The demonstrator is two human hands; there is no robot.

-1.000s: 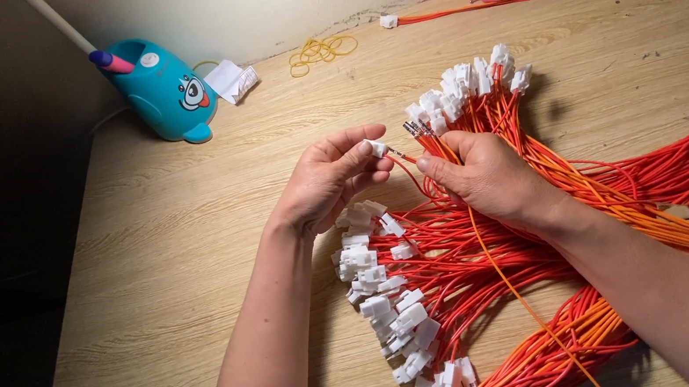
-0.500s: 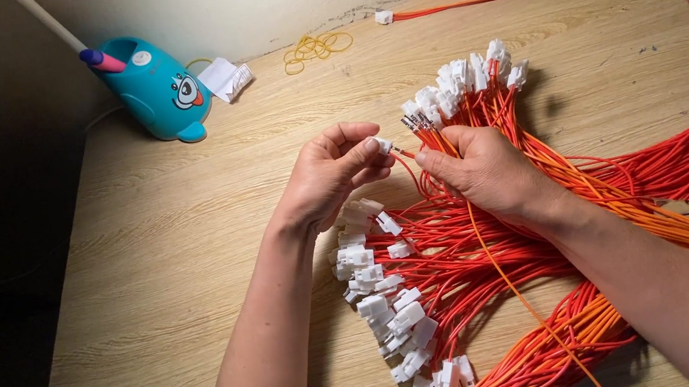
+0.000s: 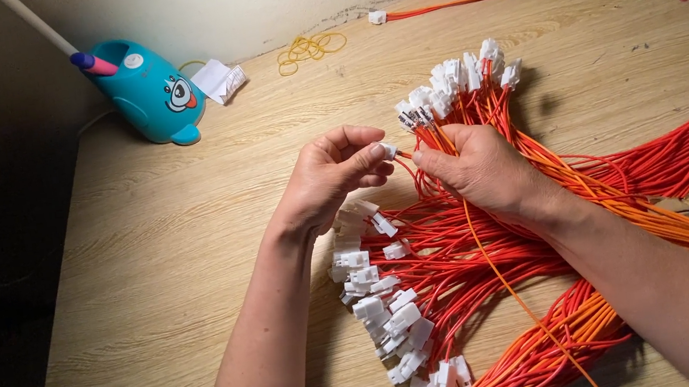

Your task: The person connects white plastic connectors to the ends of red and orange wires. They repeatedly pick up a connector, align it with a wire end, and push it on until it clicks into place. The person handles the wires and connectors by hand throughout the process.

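One camera, worn on the head, looks steeply down and forward over a wooden table [image 3: 151,272], close to the work. Both forearms enter from the near edge. The left hand [image 3: 329,178] and right hand [image 3: 479,171] sit mid-frame. The far wall [image 3: 248,2] runs along the top, and darkness fills the left side.

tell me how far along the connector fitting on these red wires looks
Done, it seems: many red wires already carry white connectors, one fan by the left wrist and a raised bunch behind the right hand. In hand: the left hand pinches a single white connector at a wire end that the right hand feeds in. Left: cannot tell how many wires in the red bundle lack connectors, as their far ends are out of view.
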